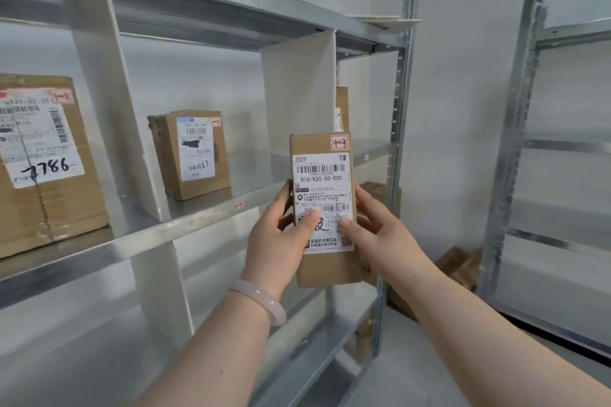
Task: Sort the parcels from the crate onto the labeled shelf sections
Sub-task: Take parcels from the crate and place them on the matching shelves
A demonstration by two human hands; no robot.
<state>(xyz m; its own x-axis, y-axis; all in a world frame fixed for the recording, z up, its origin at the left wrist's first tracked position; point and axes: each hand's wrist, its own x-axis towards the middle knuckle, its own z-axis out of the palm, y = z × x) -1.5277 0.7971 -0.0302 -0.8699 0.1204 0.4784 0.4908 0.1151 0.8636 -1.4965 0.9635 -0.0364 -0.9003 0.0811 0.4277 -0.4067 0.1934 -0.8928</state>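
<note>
I hold a narrow brown parcel (325, 268) upright in front of the metal shelf (139, 238), its white shipping label facing me and a red tag reading 1-3 at its top right corner. My left hand (277, 235) grips its left edge with the thumb on the label. My right hand (373, 228) grips the right edge, thumb also on the label. A small red section tag (238, 205) is stuck on the shelf's front lip just left of the parcel.
A big box marked 7786 (46, 168) fills the left section and a smaller box (191, 155) stands in the middle one, split by white dividers (297, 89). Another box edge (342, 107) shows behind the right divider. Cardboard (459, 266) lies on the floor beside a second rack (515, 129).
</note>
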